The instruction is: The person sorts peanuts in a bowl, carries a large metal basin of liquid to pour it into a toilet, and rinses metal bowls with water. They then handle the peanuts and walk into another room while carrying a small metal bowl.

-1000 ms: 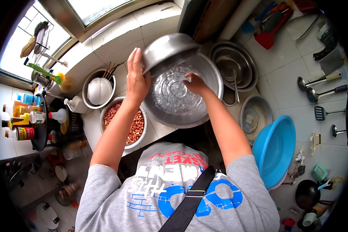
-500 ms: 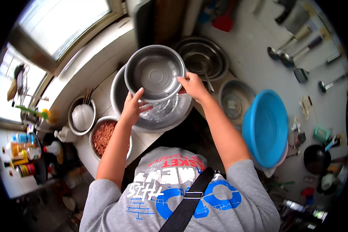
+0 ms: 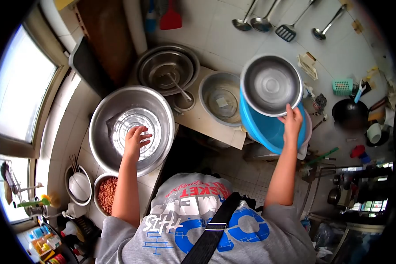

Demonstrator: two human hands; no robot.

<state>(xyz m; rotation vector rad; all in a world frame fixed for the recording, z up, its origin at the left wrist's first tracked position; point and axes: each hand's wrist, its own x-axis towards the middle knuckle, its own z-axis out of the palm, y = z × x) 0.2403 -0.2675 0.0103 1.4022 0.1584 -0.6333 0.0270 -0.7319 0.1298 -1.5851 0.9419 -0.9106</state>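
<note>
My right hand point(image 3: 292, 119) grips the near rim of a metal basin point(image 3: 272, 85), which is held up over the blue tub point(image 3: 268, 132) at the right. Over the large metal basin point(image 3: 97, 127) on the tiled counter, my left hand point(image 3: 137, 140) is empty, its fingers apart. Whether it touches anything inside is unclear. A bowl of reddish nuts or beans point(image 3: 107, 195) stands beside that large basin, partly hidden by my left forearm.
Nested metal basins point(image 3: 166, 70) with a ladle stand behind, near another metal basin point(image 3: 221, 99) at the counter's corner. A pot with a white bowl point(image 3: 78, 186) is at the left. Ladles and a slotted turner point(image 3: 286, 33) hang on the wall.
The smaller metal basin has moved from above the large basin to over the blue tub, in my right hand. My left hand has let go of it. The view has turned right.
</note>
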